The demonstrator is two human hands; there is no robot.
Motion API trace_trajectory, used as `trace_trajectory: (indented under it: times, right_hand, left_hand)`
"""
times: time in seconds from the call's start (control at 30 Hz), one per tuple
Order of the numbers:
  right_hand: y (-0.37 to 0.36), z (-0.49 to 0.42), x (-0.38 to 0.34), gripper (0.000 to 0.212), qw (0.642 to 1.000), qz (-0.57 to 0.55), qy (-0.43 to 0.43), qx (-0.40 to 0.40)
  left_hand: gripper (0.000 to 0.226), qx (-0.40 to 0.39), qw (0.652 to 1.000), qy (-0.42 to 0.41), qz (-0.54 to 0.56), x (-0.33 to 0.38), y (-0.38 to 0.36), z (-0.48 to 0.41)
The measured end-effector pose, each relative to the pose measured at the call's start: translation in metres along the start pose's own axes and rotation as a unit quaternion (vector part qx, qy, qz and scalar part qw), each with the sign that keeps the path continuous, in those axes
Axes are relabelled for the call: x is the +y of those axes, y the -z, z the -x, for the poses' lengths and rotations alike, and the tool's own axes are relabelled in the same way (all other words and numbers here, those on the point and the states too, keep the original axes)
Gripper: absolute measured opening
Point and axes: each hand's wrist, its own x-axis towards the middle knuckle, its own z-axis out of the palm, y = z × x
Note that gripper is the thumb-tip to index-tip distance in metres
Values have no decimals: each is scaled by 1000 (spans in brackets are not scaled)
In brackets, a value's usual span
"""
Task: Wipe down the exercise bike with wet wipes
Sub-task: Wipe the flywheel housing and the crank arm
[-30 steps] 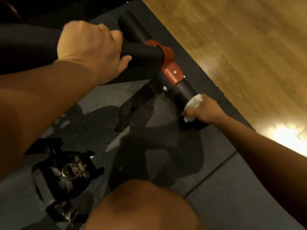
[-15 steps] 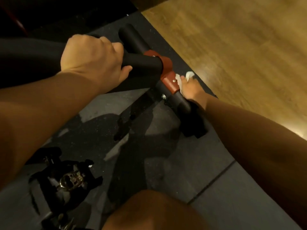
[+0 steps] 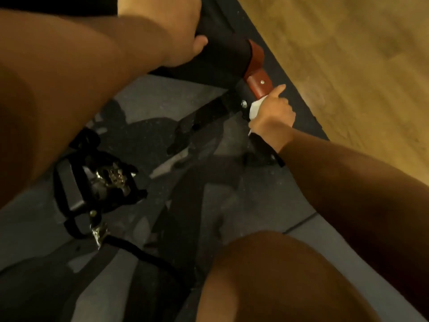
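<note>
My right hand [image 3: 272,112] grips the wet wipe [image 3: 255,107] on the bike's base bar [image 3: 260,151]. The bar runs from the red bracket [image 3: 257,83], beyond my fingertips, back under my wrist. My left hand [image 3: 162,26], farther away, clasps the frame tube [image 3: 222,49].

The bar [image 3: 220,49] was finished in plain black, and the bracket [image 3: 256,89] on it was coloured red-brown, with a silver screw [image 3: 262,82]. The wipe [image 3: 255,108] was seen as white. The pedal [image 3: 97,180] was done in black with shiny silver metal. The mat [image 3: 151,94] was speckled grey, and the floor [image 3: 348,54] was grained in yellow-brown wood.
</note>
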Motion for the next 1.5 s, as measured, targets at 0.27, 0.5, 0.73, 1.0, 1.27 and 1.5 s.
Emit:
trace_trajectory:
  times: [0.27, 0.5, 0.73, 1.0, 1.27, 1.5]
  right_hand:
    - [6, 50, 74, 93, 996, -36, 3, -82]
    - [11, 74, 86, 70, 993, 21, -19, -118]
    - [27, 17, 56, 55, 958, -140, 132, -211]
    - [185, 211, -127, 36, 860, -368, 337, -105]
    - [170, 253, -170, 41, 796, -467, 206, -326]
    - [186, 261, -194, 18, 820, -460, 337, -51]
  left_hand:
    - [60, 114, 992, -18, -47, 21, -11, 70]
    - [50, -91, 937, 31, 336, 48, -39, 154]
    - [25, 51, 908, 38, 413, 33, 18, 207]
    - [11, 264, 829, 223, 441, -28, 64, 246]
    - [9, 223, 699, 348, 583, -47, 58, 266]
    - [10, 322, 629, 364, 607, -77, 56, 252]
